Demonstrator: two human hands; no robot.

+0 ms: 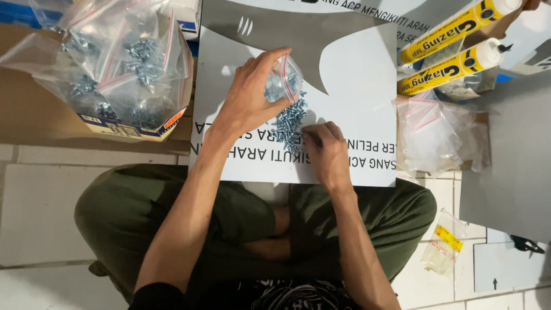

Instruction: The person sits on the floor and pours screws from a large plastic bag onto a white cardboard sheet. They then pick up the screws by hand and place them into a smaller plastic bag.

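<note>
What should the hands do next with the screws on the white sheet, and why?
Probably slide a pinch of screws into the small clear bag. The left hand holds the bag tilted, mouth down over the pile, and the right hand already rests at the pile's edge on the white sheet.

The scene is lit brightly and evenly from above, and a large soft-edged shadow is cast across the top of the white board (356,86). Mild glare is seen on the plastic bags (115,57). Focus is sharp centrally, with slight softness toward the corners.
</note>
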